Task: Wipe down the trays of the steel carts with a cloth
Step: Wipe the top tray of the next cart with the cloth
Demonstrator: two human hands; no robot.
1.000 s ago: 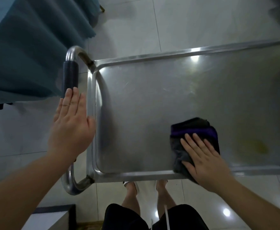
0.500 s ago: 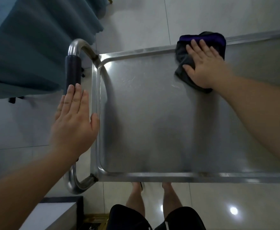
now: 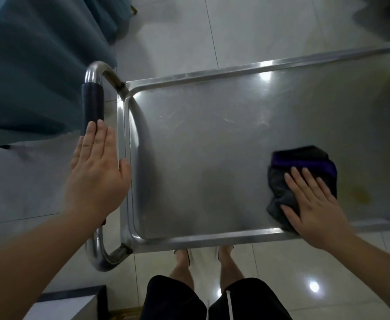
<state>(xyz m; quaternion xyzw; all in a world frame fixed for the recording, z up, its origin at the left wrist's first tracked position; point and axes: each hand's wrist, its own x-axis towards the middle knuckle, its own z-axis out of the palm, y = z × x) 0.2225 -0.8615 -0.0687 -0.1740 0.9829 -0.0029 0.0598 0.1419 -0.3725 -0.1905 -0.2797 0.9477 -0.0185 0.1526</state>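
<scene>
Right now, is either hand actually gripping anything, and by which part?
Neither grips. The right hand presses flat on the near half of the dark grey and purple cloth. The left hand is open, over the cart handle.

Dull silver steel cart tray [image 3: 212, 158], faint yellowish stain [image 3: 360, 195] near right end; crumpled dark grey cloth [image 3: 281, 188] with purple band; black sleeve on chrome tube handle [image 3: 92, 105]; teal pleated curtain [image 3: 28, 77]; pale grey glossy floor tiles [image 3: 247, 31]; black shorts [image 3: 171, 299], white side stripe

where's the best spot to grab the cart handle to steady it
Grip the dark sleeve on the handle's straight run, coming from the cart's outer left side. It is a bare round bar beyond the left hand's fingertips, set clear of the tray rim.
</scene>
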